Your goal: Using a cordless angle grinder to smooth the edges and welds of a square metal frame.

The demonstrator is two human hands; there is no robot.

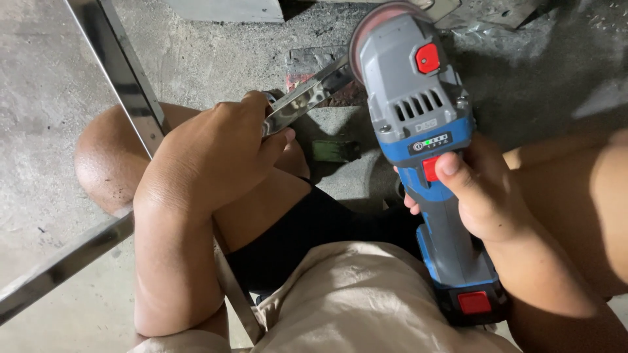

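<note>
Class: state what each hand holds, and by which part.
Left hand grips the shiny metal strip at its near end. Right hand holds the blue-grey angle grinder by its handle.

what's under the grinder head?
Under the angle grinder, the far end of the shiny metal strip held by the left hand meets the disc. Below lies concrete floor. The contact point itself is hidden by the housing.
</note>
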